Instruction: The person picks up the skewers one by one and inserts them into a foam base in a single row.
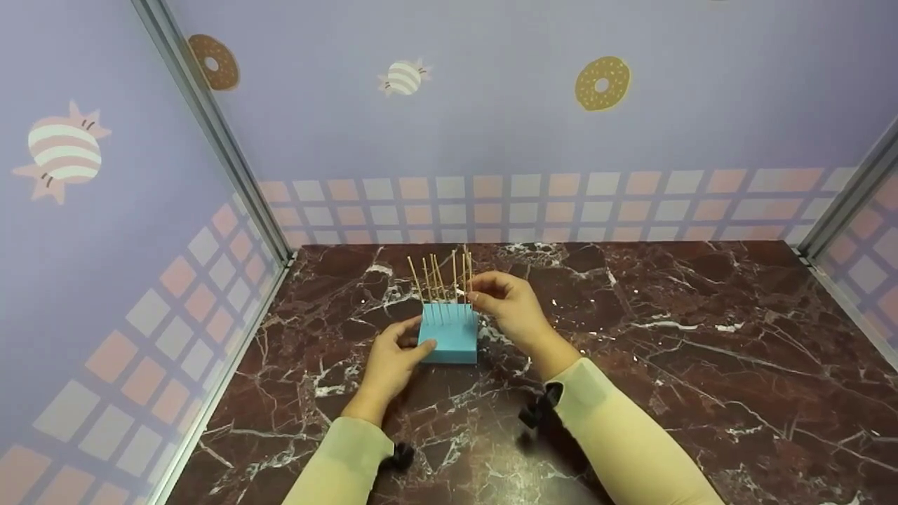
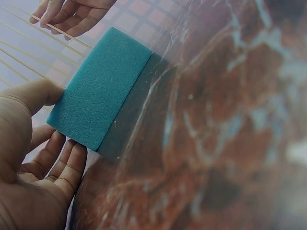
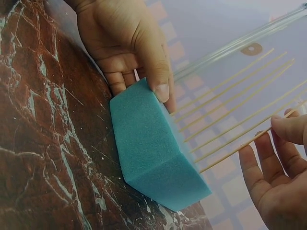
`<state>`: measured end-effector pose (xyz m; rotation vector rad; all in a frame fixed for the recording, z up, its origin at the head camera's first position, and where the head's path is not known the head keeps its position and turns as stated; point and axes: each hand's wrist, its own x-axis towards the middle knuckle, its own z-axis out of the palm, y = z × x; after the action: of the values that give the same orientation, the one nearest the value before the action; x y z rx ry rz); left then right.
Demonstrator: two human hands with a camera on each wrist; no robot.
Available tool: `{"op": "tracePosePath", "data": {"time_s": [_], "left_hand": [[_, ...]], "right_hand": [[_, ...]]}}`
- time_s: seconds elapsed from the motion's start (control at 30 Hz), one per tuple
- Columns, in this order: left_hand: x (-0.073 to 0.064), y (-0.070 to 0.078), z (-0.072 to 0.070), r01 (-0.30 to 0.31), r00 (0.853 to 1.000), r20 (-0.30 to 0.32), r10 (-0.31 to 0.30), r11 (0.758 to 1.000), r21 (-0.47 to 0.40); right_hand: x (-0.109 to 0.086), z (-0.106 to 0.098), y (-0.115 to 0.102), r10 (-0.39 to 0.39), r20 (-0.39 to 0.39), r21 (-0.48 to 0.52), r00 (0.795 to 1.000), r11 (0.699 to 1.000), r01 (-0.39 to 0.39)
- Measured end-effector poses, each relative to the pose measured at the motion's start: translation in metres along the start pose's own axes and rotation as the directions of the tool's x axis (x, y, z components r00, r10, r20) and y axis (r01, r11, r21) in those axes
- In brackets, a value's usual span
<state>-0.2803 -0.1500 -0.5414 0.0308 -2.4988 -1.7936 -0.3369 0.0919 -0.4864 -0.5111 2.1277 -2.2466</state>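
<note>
A light blue foam block [image 1: 449, 345] stands on the table, with several thin wooden skewers sticking up from its top. From the left side, my left hand [image 1: 388, 365] grips the block, its thumb at the top edge and the other fingers along the side, as the left wrist view shows. My right hand [image 1: 518, 313] is beyond the block's right side. Its thumb and fingers pinch a skewer [image 3: 225, 156] partway up, and the lower end of that skewer meets the block's top near a corner. The other skewers stand roughly in rows, some slightly tilted.
The table [image 1: 673, 379] is dark red and marble-patterned with white veins. A patterned back wall [image 1: 491, 126] rises behind it, and side panels with metal posts [image 1: 210, 133] bound it left and right. Black straps [image 1: 539, 408] hang at the sleeve cuffs.
</note>
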Motion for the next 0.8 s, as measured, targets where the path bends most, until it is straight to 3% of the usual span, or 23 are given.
{"op": "tracePosePath", "data": {"time_s": [0.8], "left_hand": [[0.0002,0.0022,-0.0013,-0.011,1.000,-0.001,0.011,1.000,0.023]], "right_hand": [[0.0005,0.0002,0.0006,-0.002,-0.018,-0.011,1.000,1.000,0.002]]}}
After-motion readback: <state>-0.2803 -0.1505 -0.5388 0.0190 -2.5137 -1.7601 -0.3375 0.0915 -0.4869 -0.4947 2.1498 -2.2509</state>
